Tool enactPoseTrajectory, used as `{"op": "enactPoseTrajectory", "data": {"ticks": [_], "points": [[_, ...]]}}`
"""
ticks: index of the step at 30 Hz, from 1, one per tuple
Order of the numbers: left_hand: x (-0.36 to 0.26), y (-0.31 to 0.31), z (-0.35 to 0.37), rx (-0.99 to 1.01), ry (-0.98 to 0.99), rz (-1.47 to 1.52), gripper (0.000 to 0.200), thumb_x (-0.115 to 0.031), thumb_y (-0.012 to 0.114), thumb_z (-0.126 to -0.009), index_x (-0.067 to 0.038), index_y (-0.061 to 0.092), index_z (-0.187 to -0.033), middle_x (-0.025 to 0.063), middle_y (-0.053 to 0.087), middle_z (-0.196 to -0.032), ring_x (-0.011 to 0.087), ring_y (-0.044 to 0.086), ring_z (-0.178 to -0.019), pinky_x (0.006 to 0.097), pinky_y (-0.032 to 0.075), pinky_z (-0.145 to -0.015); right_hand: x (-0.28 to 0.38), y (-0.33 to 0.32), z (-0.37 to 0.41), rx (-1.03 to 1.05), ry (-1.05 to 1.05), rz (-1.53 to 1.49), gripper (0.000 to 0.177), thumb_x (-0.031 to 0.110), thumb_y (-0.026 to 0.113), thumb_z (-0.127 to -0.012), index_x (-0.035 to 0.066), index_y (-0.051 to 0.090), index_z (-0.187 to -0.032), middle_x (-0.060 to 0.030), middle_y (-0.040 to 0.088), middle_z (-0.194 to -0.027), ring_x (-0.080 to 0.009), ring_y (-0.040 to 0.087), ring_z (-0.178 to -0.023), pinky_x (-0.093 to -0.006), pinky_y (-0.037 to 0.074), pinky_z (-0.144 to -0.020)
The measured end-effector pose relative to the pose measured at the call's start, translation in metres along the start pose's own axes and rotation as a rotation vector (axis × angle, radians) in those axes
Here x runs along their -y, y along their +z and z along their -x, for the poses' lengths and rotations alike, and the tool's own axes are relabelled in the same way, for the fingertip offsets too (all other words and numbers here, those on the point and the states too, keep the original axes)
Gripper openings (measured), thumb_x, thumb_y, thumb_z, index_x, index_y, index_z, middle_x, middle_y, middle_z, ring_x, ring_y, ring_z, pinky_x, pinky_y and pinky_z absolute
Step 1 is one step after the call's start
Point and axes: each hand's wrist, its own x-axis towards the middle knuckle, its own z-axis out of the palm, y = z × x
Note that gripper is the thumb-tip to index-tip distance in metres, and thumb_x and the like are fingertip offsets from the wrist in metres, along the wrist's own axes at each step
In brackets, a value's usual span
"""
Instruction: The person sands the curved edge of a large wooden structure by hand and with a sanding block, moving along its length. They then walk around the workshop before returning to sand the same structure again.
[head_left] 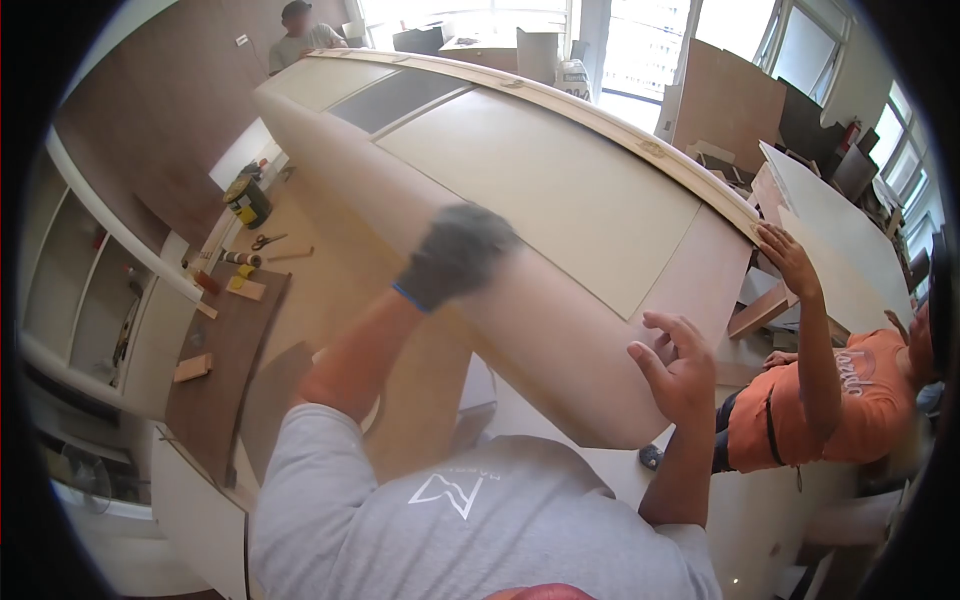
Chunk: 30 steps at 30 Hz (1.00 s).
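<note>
A long pale panel (570,190) with a rounded near edge stretches away in front of me, with framed sections and a dark inset on its face. My left hand (460,252), in a dark grey glove with a blue cuff, is over that rounded edge; motion smears its fingers. My bare right hand (680,365) is held at the panel's near right corner, thumb and fingers bent but apart, with nothing in it. A wooden strip (560,100) runs along the panel's far side.
At right, a person in an orange shirt (820,390) has a hand on the panel's end. Another person (300,40) stands at its far end. On the left lie a tin can (246,200), scissors (268,241), a brown board (225,380) and wood blocks (193,367).
</note>
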Motion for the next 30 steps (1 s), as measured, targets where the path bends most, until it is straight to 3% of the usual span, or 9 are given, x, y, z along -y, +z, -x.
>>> {"op": "enactPoseTrajectory", "data": {"ticks": [4,8,14,17,20,21,26,27,30], "points": [[-0.021,0.007,0.0,-0.019,0.213,0.199,0.018,-0.012,0.069,-0.09,-0.018,0.081,-0.101,0.0032,0.08,-0.112,0.0261,0.073,-0.11,0.0421,0.055,-0.107,0.0,0.001,0.0,-0.003,-0.035,0.015,0.04,0.025,0.089,-0.086,0.003,0.076,-0.117,-0.0151,0.075,-0.102,-0.0333,0.07,-0.093,-0.0431,0.054,-0.089],[0.015,-0.001,0.012,-0.02,-0.228,0.026,0.017,-0.014,0.07,-0.09,-0.019,0.082,-0.1,0.0014,0.08,-0.113,0.0257,0.073,-0.106,0.0444,0.056,-0.101,0.0,0.003,0.0,0.019,-0.121,0.114,0.038,0.029,0.086,-0.089,0.004,0.077,-0.116,-0.0146,0.077,-0.104,-0.0358,0.07,-0.1,-0.045,0.053,-0.094],[-0.086,0.009,0.008,-0.067,0.198,0.07,0.022,-0.013,0.065,-0.092,-0.021,0.083,-0.104,0.0018,0.08,-0.116,0.0253,0.073,-0.11,0.0432,0.055,-0.103,0.001,0.004,0.0,0.046,-0.127,0.122,0.035,0.032,0.086,-0.09,0.003,0.077,-0.107,-0.0136,0.076,-0.103,-0.036,0.07,-0.101,-0.047,0.054,-0.092],[-0.044,-0.005,0.009,-0.002,-0.192,0.077,0.021,-0.014,0.066,-0.091,-0.017,0.082,-0.103,0.005,0.08,-0.113,0.0272,0.075,-0.102,0.0421,0.057,-0.099,-0.001,0.006,0.002,0.02,-0.164,0.124,0.033,0.032,0.086,-0.09,0.003,0.077,-0.103,-0.0137,0.076,-0.101,-0.0365,0.07,-0.101,-0.0476,0.054,-0.091],[-0.059,0.008,0.008,-0.01,-0.194,-0.024,0.02,-0.014,0.065,-0.09,-0.017,0.081,-0.1,0.0051,0.079,-0.114,0.028,0.073,-0.103,0.0429,0.056,-0.098,-0.008,0.012,0.003,-0.02,-0.227,0.149,0.032,0.032,0.085,-0.09,0.003,0.077,-0.101,-0.0136,0.075,-0.101,-0.0371,0.069,-0.102,-0.0476,0.054,-0.091],[-0.08,0.023,0.011,-0.049,-0.014,-0.077,0.016,-0.013,0.064,-0.088,-0.017,0.078,-0.093,0.0062,0.077,-0.103,0.031,0.072,-0.095,0.0483,0.056,-0.089,-0.007,0.013,0.004,-0.016,-0.223,0.148,0.031,0.031,0.084,-0.09,0.003,0.077,-0.1,-0.0137,0.075,-0.101,-0.0373,0.069,-0.102,-0.0477,0.054,-0.092],[-0.097,0.011,0.009,0.031,0.185,-0.108,0.02,-0.016,0.066,-0.091,-0.02,0.081,-0.104,0.0038,0.077,-0.116,0.0258,0.071,-0.114,0.0424,0.055,-0.103,-0.01,0.011,0.003,0.034,-0.195,0.127,0.032,0.033,0.081,-0.092,0.003,0.078,-0.103,-0.0148,0.076,-0.108,-0.0377,0.068,-0.109,-0.0469,0.053,-0.099],[-0.086,0.001,0.009,0.002,-0.072,0.105,0.019,-0.015,0.066,-0.091,-0.02,0.08,-0.103,0.0047,0.077,-0.115,0.0274,0.071,-0.11,0.0416,0.055,-0.099,-0.011,0.011,0.001,0.031,-0.21,0.122,0.029,0.03,0.08,-0.092,0.003,0.077,-0.102,-0.0156,0.076,-0.107,-0.0384,0.068,-0.108,-0.0475,0.053,-0.097],[-0.1,0.005,0.009,-0.016,-0.192,-0.039,0.018,-0.011,0.063,-0.088,-0.017,0.079,-0.095,0.0073,0.076,-0.107,0.0292,0.071,-0.099,0.0453,0.056,-0.091,-0.012,0.011,0.0,0.019,-0.218,0.094,0.022,0.022,0.075,-0.092,0.002,0.076,-0.102,-0.0179,0.075,-0.105,-0.04,0.068,-0.107,-0.049,0.054,-0.095]]}}
